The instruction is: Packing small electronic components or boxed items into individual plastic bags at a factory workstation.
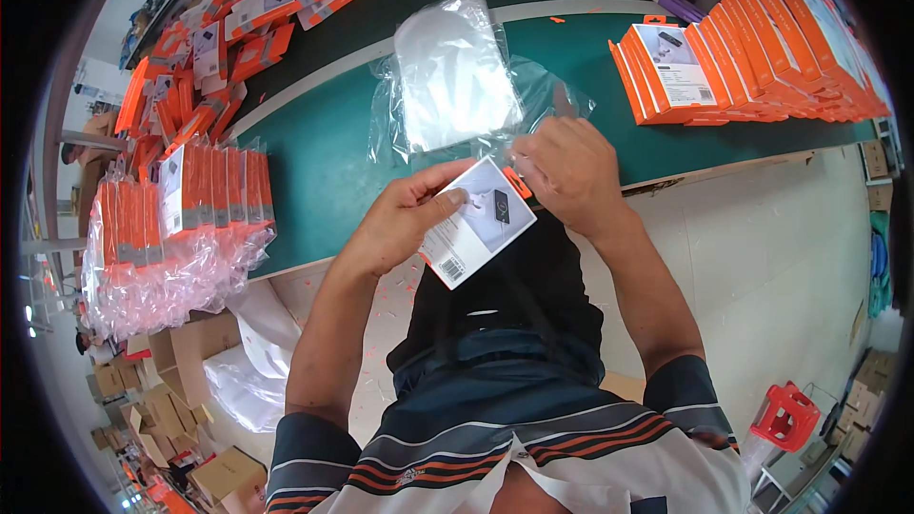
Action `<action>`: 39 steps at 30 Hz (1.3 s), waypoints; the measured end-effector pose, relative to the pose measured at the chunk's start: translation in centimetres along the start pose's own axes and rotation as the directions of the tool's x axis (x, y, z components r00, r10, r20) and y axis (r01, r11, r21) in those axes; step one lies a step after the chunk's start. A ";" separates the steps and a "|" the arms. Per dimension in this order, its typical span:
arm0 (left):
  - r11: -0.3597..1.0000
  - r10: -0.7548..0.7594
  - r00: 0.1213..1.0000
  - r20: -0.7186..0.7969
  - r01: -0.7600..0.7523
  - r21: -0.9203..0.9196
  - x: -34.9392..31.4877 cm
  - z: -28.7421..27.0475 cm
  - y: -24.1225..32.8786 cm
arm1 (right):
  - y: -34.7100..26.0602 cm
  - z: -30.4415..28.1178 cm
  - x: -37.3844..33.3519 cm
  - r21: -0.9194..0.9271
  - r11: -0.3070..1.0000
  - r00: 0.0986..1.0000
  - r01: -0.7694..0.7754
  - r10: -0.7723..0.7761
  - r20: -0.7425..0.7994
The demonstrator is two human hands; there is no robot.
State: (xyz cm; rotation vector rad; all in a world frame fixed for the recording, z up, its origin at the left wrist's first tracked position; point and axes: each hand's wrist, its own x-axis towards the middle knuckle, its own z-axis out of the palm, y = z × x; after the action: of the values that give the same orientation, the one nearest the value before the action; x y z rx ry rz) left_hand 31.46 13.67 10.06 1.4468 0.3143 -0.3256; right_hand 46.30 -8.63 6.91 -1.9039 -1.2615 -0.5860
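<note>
A flat white and orange retail box with a hang tab is tilted in my left hand. The thumb lies across its printed face and the fingers are behind it. Just right of the box's upper end is my right hand, closed with its fingers curled in. Whatever those fingertips hold, if anything, is hidden. Clear film reaches up to the right hand from a stack of clear plastic bags, which lies on the green table beyond both hands.
Orange and white boxes stand in rows at the right of the green table. Bagged boxes stand at the left edge, with a loose heap of boxes behind. A red stool is at lower right.
</note>
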 end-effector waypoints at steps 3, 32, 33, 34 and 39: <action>0.996 0.059 0.992 -0.112 -0.066 -0.059 -0.6 -0.2 -0.4 | -0.4 -0.1 -0.5 -0.175 0.984 0.999 -0.037 0.030 -0.044; 0.934 0.351 0.728 -0.589 -0.319 0.162 -7.8 6.3 -12.7 | -9.5 1.9 -8.4 0.522 0.739 0.905 -0.426 0.344 0.252; 0.953 0.300 0.746 -0.595 -0.261 0.154 -8.6 6.6 -13.7 | -9.9 2.5 -9.3 0.491 0.754 0.899 -0.436 0.345 0.268; 0.969 0.247 0.761 -0.600 -0.201 0.144 -9.4 6.9 -14.7 | -10.2 3.0 -10.1 0.460 0.768 0.894 -0.445 0.347 0.285; 0.969 -0.082 0.851 -0.519 0.190 0.159 -11.6 3.5 -17.0 | -9.5 5.8 -13.5 0.481 0.707 0.838 -0.519 0.308 0.451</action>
State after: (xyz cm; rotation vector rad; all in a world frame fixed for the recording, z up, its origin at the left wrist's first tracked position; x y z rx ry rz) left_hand 14.06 8.85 -0.41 1.7088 0.8405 -0.0802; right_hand 31.91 -9.53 -3.00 -1.6888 -0.9849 0.3762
